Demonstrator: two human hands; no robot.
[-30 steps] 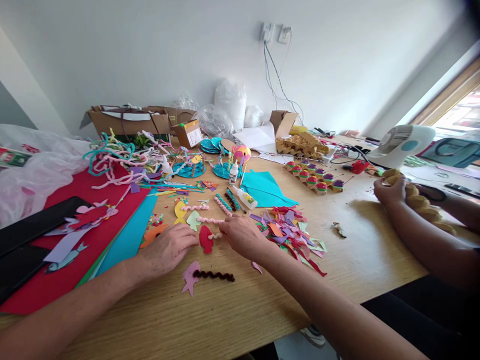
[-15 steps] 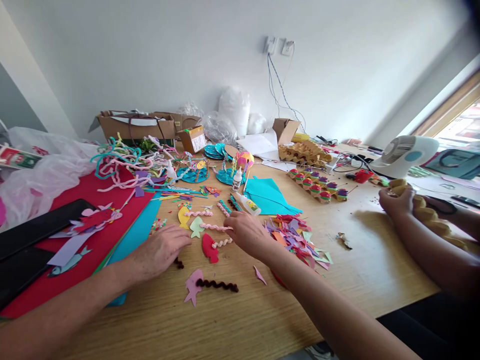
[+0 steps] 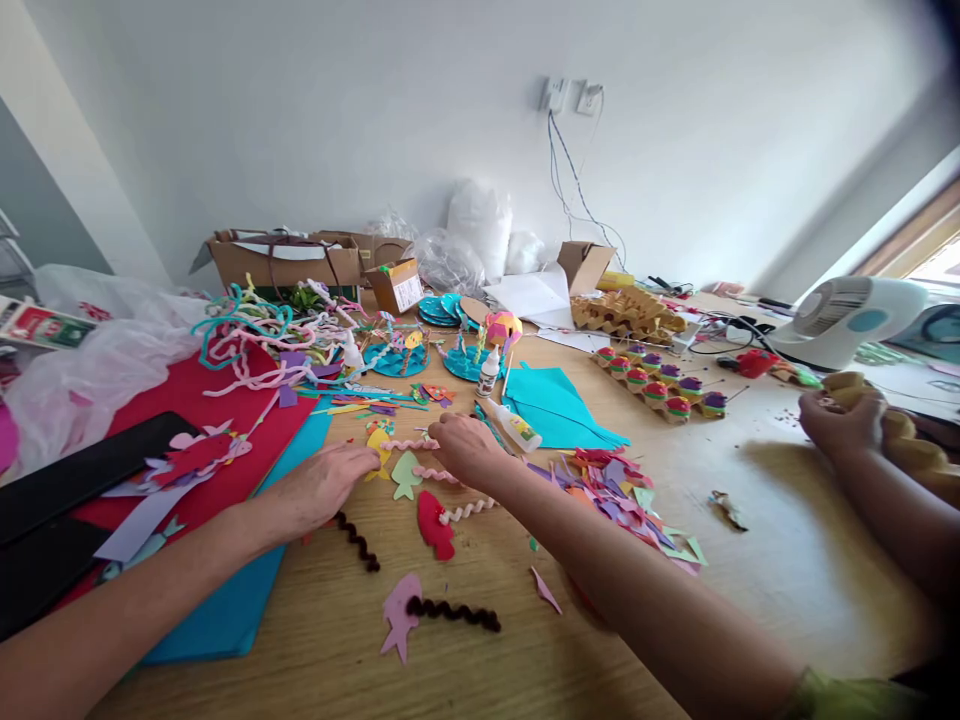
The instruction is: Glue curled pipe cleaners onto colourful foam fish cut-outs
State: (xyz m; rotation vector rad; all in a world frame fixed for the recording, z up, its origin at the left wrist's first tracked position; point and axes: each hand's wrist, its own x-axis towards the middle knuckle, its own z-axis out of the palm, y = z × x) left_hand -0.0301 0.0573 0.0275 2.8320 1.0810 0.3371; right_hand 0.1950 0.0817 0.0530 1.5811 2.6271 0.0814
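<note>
My left hand [image 3: 319, 490] has its fingertips together at the edge of a yellow paper fish [image 3: 381, 460]. From that fish runs a wavy pink pipe cleaner [image 3: 409, 445], and the closed fingers of my right hand [image 3: 469, 450] are on its far end. Just below lie a pale green paper fish [image 3: 406, 475] with a pink pipe cleaner, partly under my right hand, and a red paper fish [image 3: 435, 525] with a pale one. Nearer to me is a pink paper fish [image 3: 403, 610] with a dark brown pipe cleaner [image 3: 456, 612]. Another brown pipe cleaner [image 3: 358, 542] lies beside my left wrist.
Paper scraps [image 3: 607, 490] lie right of my right arm. Glue bottles [image 3: 517, 427] and blue sheets [image 3: 559, 405] stand or lie beyond. Red sheets [image 3: 150, 480] are at left. A painted egg carton [image 3: 660, 385] sits at right, near another person's hand [image 3: 844, 425].
My right hand has shifted from the green fish's pipe cleaner to the yellow fish's. My left hand has reached the yellow fish. The view has turned slightly left.
</note>
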